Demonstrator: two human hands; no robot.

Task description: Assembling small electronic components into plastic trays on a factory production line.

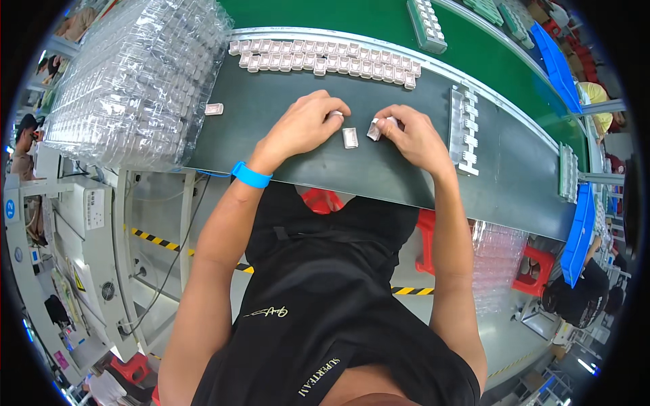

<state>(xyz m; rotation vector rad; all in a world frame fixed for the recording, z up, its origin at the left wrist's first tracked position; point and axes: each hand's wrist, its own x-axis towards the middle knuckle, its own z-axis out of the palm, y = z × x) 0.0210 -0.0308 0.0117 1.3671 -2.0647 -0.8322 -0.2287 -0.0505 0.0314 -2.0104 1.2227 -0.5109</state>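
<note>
My left hand is closed over the dark green work surface, thumb against forefinger. A whitish bit shows at its fingertips, too covered to make out. My right hand pinches a small white box-shaped plastic part, tilted, its far side hidden by the fingers. Between the two hands lies another small white part, apart from both. A single part rests at the left end of the surface. Two rows of such parts line the far edge. Around my left wrist is a blue strap with a cord.
Clear plastic trays are stacked high at the left. A metal fixture with white pieces stands right of my right hand. Beyond the metal rail runs a green conveyor carrying a loaded fixture. Blue bins sit at the far right.
</note>
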